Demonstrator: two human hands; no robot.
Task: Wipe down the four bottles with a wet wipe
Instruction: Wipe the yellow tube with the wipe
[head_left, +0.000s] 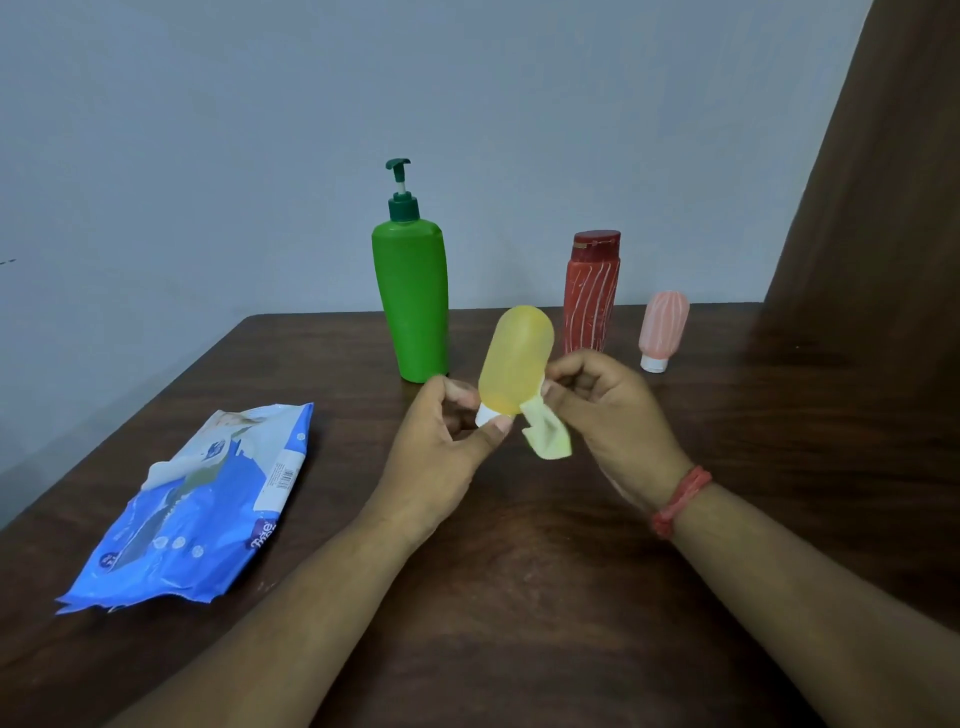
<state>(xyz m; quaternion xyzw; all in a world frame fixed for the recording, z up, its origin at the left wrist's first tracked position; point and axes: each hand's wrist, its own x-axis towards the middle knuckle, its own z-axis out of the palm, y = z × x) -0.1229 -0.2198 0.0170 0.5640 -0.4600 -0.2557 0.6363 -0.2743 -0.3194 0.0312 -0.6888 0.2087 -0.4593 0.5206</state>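
Yellow bottle held cap-down above the middle of the bench, wet wipe pressed to its lower side.

The white cap is pinched by the fingers of the left hand, so the bottle's long axis runs nearly upright, its rounded base tilted up and slightly right toward the far edge. The wipe is gripped in the clenched fingers of the right hand, bunched against the bottle near the cap, a loose tail hanging below. Along the far edge three bottles are stood: the green pump bottle upright, the red striped bottle upright, the pink bottle on its white cap toward the far right corner. The blue wipe packet is laid flat near the left edge.
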